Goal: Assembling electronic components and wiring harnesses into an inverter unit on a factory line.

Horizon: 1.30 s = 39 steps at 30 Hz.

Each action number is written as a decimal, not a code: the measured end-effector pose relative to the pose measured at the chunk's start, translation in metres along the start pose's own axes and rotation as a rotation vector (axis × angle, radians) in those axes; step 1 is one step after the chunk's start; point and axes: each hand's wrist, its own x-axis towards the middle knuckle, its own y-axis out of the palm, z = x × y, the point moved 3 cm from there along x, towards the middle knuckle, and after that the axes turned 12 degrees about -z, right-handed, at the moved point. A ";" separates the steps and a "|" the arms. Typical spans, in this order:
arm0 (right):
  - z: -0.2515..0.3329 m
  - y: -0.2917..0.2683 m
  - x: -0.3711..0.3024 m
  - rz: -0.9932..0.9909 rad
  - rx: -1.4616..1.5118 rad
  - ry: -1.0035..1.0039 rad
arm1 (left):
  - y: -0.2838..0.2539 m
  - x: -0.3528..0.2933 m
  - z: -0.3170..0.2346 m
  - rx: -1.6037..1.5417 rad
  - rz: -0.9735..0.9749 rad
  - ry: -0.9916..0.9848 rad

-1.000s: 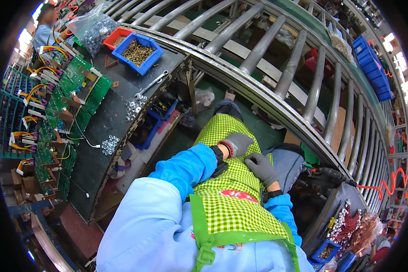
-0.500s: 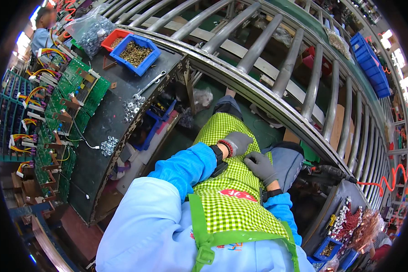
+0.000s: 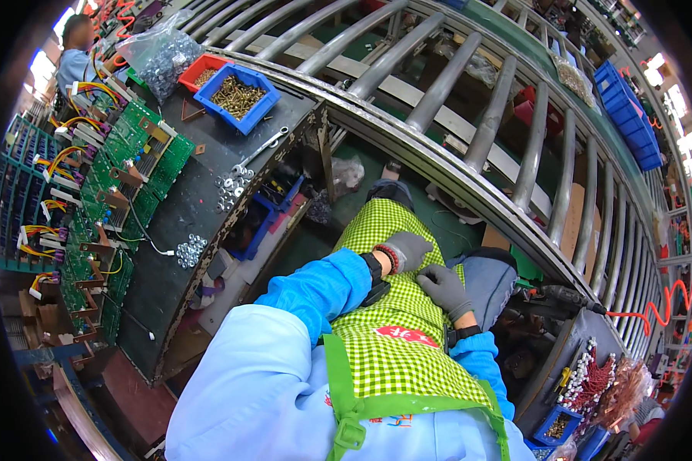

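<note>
1. At the left of the frame, green circuit boards (image 3: 98,178) with yellow-and-orange wire leads (image 3: 63,164) lie along a dark workbench (image 3: 161,223).
2. At the upper left, a clear plastic bag (image 3: 161,65) of grey hardware sits behind a red bin (image 3: 187,75), which stands beside a blue bin (image 3: 244,123) of brass-coloured screws.
3. Left of centre, a combination wrench (image 3: 263,147) lies near the bench edge, beside loose metal washers (image 3: 232,184).
4. At centre, the gloved left hand (image 3: 409,251) rests loosely curled on the green checked apron (image 3: 396,307) over the lap; nothing shows in it, but its fingertips are hidden, so its grip cannot be told.
5. Just right, the gloved right hand (image 3: 444,289) is half-bent over the same apron, no object showing; how far it closes is unclear. This looks like a pause; reaching any bench item would call for lifting a hand clear.
6. On the right, a power tool (image 3: 553,296) lies below the roller conveyor (image 3: 490,115).
</note>
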 end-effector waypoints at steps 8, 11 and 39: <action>0.000 -0.001 0.000 0.007 -0.006 -0.047 | 0.005 0.001 0.003 0.005 -0.008 0.009; 0.003 -0.001 0.002 0.008 0.001 -0.010 | 0.004 0.001 0.001 0.020 0.003 0.021; -0.004 -0.006 -0.005 -0.057 -0.064 -0.113 | 0.004 0.006 -0.002 -0.006 -0.052 0.069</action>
